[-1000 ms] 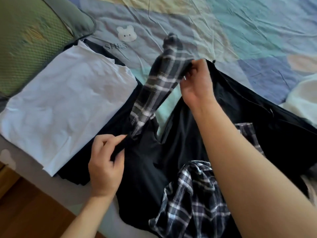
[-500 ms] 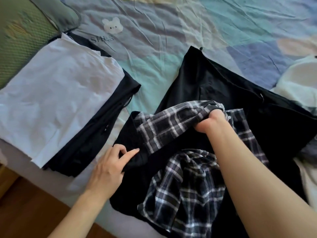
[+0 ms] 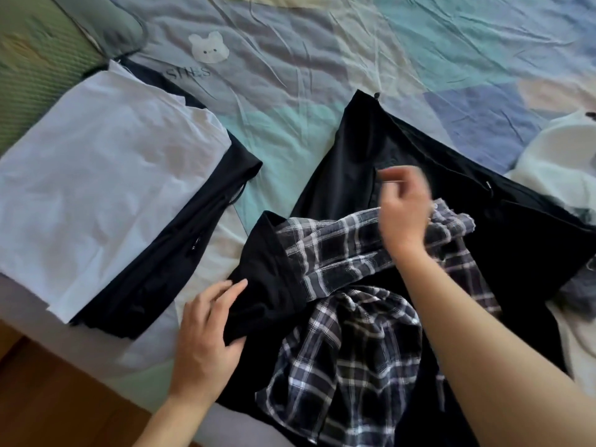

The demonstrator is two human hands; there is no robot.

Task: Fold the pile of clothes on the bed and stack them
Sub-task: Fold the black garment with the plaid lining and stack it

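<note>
So progress check on the folding job: partway in, I'd say. Over on the left of the bed (image 3: 322, 59) there's already a neat stack going, a folded white shirt (image 3: 106, 188) lying on top of a folded black garment (image 3: 180, 262) that sticks out along its right edge. That part looks done.

What's in hand now is the black and plaid garment (image 3: 342, 304), spread across the middle near the bed's front edge. It's only roughly laid out: one plaid sleeve (image 3: 348, 250) lies folded across the black body, and more plaid fabric is bunched up lower down, so it needs smoothing and a few folds before it can go on the stack. Off to the right there's pale clothing (image 3: 561, 169) in a heap, plus something grey beside the black hem, so I'd guess several pieces are left.

Hands: the left hand (image 3: 206, 333) is low on the near left corner of the black fabric, fingers fairly straight on top with the thumb tucked under a fold, pinching it. The right hand (image 3: 403, 208) hovers just above the plaid sleeve, motion-blurred, fingers loosely curled and holding nothing as far as I can tell
</note>
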